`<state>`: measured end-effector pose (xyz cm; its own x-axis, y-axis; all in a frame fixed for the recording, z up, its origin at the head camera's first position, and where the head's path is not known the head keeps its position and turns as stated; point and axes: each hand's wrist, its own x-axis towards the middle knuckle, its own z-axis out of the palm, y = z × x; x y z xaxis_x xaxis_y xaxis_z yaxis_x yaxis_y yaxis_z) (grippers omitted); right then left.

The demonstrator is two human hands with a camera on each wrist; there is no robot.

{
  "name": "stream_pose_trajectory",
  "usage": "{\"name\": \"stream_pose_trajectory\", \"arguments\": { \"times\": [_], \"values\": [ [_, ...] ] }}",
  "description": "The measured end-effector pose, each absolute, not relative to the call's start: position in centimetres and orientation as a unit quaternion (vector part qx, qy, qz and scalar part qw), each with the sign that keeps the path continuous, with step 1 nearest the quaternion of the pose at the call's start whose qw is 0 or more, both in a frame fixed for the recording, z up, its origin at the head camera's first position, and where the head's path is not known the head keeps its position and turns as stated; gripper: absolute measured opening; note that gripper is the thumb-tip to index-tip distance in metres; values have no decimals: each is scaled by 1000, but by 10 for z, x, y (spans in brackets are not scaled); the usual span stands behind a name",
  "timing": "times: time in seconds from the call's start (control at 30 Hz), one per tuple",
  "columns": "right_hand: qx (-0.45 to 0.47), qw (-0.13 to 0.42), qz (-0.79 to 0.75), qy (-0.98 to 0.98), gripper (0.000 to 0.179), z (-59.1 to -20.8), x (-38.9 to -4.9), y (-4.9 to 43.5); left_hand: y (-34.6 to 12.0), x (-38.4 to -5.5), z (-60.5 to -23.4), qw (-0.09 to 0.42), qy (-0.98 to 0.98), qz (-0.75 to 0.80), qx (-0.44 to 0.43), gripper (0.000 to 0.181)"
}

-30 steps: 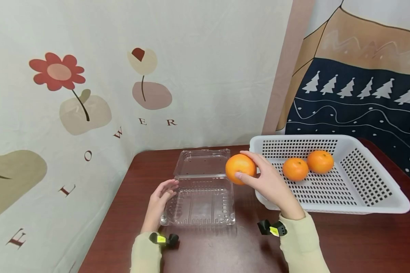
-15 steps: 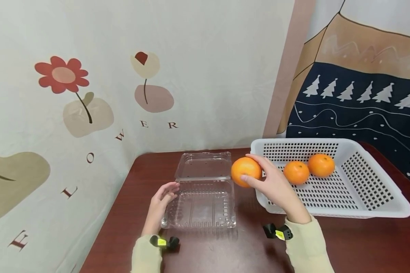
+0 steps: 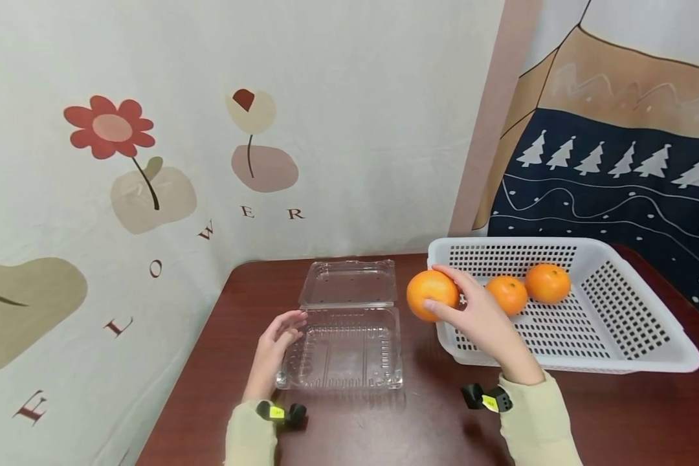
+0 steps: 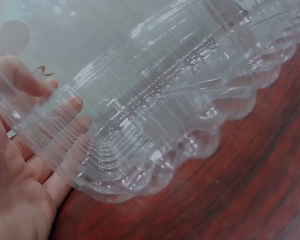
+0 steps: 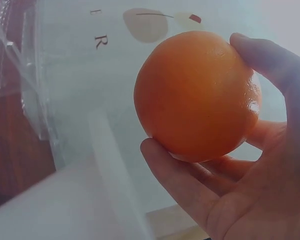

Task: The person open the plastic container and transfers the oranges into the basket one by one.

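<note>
An orange (image 3: 432, 296) is held between the thumb and fingers of my right hand (image 3: 480, 320), raised at the left end of the white basket. The right wrist view shows the thumb and fingertips spread round the orange (image 5: 197, 95). My left hand (image 3: 272, 353) lies along the left side of a clear plastic clamshell box (image 3: 343, 353), its fingers loosely bent. Through the clear wall (image 4: 140, 135) in the left wrist view, the left fingers (image 4: 65, 155) show close against the box. The box's lid (image 3: 349, 283) is folded back, away from me.
A white perforated basket (image 3: 655, 343) stands on the right of the dark red table (image 3: 349, 433). Inside it are two more oranges, one near the left (image 3: 508, 296) and another orange (image 3: 548, 283) beside it. A patterned curtain (image 3: 355, 129) hangs directly behind the table.
My right hand has moved to the right with the orange, from beside the clear box to the basket's left end. My left hand has stayed at the box.
</note>
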<state>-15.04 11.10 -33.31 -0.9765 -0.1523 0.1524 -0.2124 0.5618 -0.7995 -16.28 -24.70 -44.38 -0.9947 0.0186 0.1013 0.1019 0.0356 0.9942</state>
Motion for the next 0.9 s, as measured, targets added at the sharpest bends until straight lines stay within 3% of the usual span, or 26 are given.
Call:
{"name": "stream_pose_trajectory", "arguments": {
  "times": [0.9],
  "values": [
    [97,33,385,-917,66,-330,-147,157,-249,-162,-443,29,-725,-685,-58,32]
  ]
}}
